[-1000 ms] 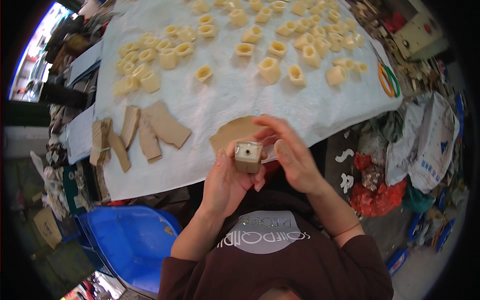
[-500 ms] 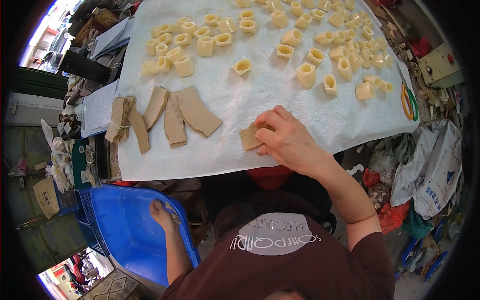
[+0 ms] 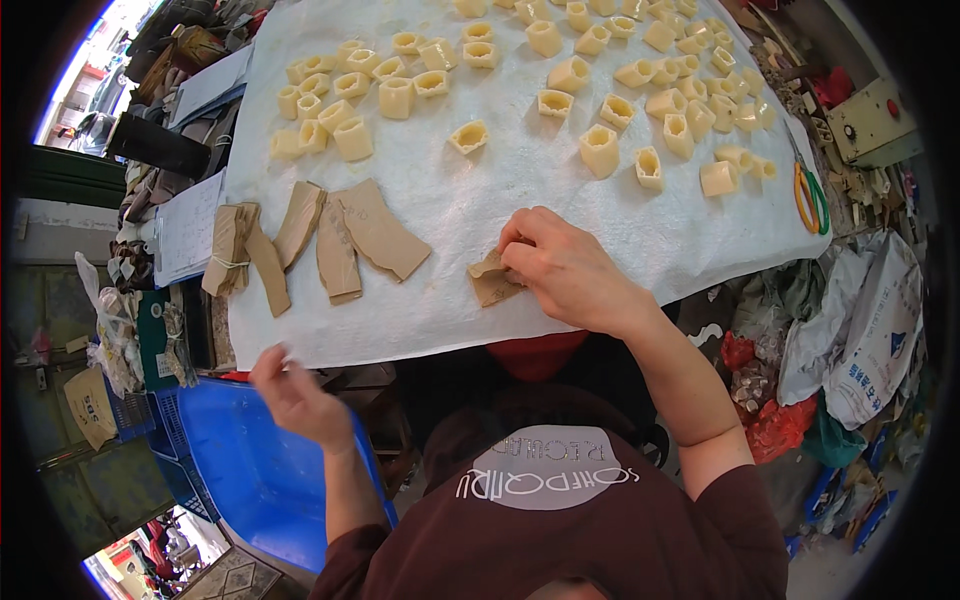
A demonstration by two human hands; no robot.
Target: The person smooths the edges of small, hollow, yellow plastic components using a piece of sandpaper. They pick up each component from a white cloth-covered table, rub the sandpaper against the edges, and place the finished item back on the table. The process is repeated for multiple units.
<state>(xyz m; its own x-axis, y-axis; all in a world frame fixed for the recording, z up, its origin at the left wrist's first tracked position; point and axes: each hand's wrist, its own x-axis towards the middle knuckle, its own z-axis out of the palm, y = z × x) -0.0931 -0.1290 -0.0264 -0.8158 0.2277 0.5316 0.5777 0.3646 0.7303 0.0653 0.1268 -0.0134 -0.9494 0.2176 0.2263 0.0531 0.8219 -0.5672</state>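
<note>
My right hand (image 3: 570,272) is closed with its fingertips on a small tan leather-like piece (image 3: 490,285) near the table's front edge. Part of that piece is hidden under the fingers. My left hand (image 3: 303,398) is raised over the blue tub (image 3: 262,475), just below the table edge. Motion smears its fingers, and I cannot make out whether anything is in them. To the left of the right hand lie several flat tan strips (image 3: 385,232), some overlapping. Beside them is a tied bundle of similar strips (image 3: 228,250).
Many hollow cream-coloured tube pieces (image 3: 599,150) are spread over the far part of the white-covered table (image 3: 440,190). Scissors with orange and green handles (image 3: 811,200) lie at the right edge. Papers (image 3: 188,228) and a dark cylinder (image 3: 160,145) border the left. Plastic bags (image 3: 850,340) hang at right.
My left hand has come up out of the blue tub toward the table edge. My right hand stays at the tan piece, more of which now shows beside its fingers.
</note>
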